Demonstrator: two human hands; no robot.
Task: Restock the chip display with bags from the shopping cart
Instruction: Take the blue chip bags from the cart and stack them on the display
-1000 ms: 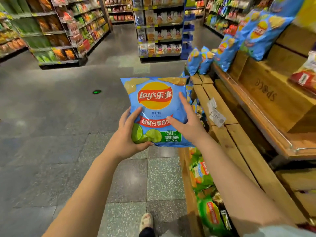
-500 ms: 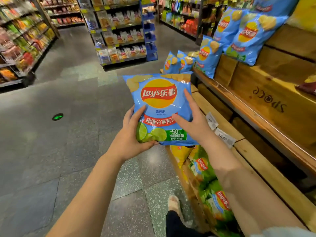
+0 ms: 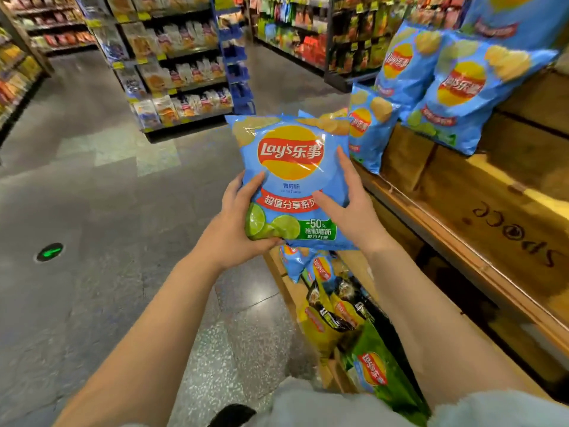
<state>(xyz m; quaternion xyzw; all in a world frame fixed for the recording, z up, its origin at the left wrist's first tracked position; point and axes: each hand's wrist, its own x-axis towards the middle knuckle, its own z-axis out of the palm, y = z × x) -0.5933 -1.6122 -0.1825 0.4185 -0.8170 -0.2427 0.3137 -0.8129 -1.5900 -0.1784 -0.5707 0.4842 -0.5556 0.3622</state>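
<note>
Now both my hands clamp the blue lime chip bag upright.
Left hand and right hand curl round its sides; open floor left, wooden display crowding right.

I hold a blue chip bag upright in front of me, its red-and-yellow logo and lime picture facing me. More blue bags lean upright on the wooden display to my right, and green and yellow bags lie in its lower tier.
</note>
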